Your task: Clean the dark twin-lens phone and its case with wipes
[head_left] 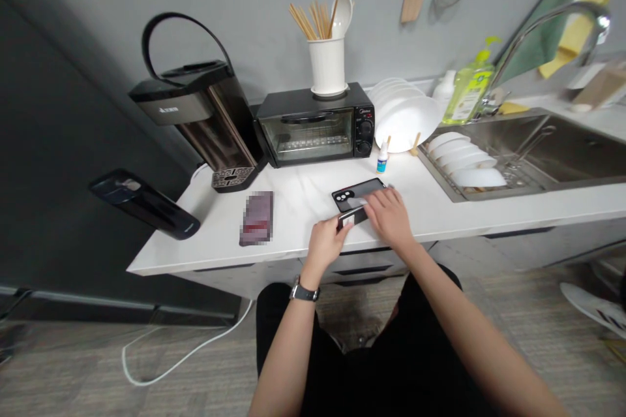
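Note:
A dark, thin phone (pixel 356 215) is held above the counter near its front edge. My left hand (pixel 325 242) is closed around its left end, thumb on the near side. Bent over the phone's right end, my right hand (pixel 390 216) has its fingers against it; whether a small cloth is under them I cannot tell. Just behind the phone, a black-rimmed phone case (pixel 343 196) with camera cutouts lies on the counter, partly covered by my right hand. A small white spray bottle (pixel 382 159) with a blue label stands upright beyond the case.
On the white counter (pixel 303 191) are a blurred-out flat item (pixel 257 218), a dark cylindrical container (pixel 147 205), a drinks dispenser (pixel 205 117) and a toaster oven (pixel 313 126) bearing a utensil holder (pixel 327 64). Racked plates (pixel 408 120) and a sink (pixel 562 162) with bowls are to the right.

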{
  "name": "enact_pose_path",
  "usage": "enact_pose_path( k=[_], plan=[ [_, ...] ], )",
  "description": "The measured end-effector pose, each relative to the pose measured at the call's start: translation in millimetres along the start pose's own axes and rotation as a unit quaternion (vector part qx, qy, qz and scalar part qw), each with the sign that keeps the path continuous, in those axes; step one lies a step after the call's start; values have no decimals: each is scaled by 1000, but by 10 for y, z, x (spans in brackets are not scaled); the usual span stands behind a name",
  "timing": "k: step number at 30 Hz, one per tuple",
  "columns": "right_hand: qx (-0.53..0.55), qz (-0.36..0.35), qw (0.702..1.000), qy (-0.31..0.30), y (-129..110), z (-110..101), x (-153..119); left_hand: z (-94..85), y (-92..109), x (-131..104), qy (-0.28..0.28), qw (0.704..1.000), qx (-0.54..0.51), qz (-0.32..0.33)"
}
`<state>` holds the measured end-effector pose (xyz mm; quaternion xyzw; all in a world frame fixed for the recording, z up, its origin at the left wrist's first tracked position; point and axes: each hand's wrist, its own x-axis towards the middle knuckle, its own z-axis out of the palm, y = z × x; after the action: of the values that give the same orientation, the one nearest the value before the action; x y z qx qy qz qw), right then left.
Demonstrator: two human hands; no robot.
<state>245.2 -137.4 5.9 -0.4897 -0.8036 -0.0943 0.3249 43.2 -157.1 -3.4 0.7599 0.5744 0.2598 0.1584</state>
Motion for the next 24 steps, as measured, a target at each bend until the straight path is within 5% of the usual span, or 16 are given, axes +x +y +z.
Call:
enact_pose_path(
  k=[5, 9, 13, 19, 24],
  plan=[
    [61, 99, 992, 45, 370, -62, -25, 12, 68, 22, 60, 988, -140, -13],
    [183, 202, 955, 118, 134, 63, -56, 58, 244, 118, 133, 924, -357, -16],
    [221, 234, 934, 157, -158, 146, -55, 103, 452, 253, 184, 884, -430, 0],
    [223, 221, 927, 203, -345, 3, 71, 228, 589, 303, 171, 925, -340, 13],
    [215, 140, 936, 241, -279, -204, 199, 328, 599, 271, 158, 950, -264, 58]
  ],
)
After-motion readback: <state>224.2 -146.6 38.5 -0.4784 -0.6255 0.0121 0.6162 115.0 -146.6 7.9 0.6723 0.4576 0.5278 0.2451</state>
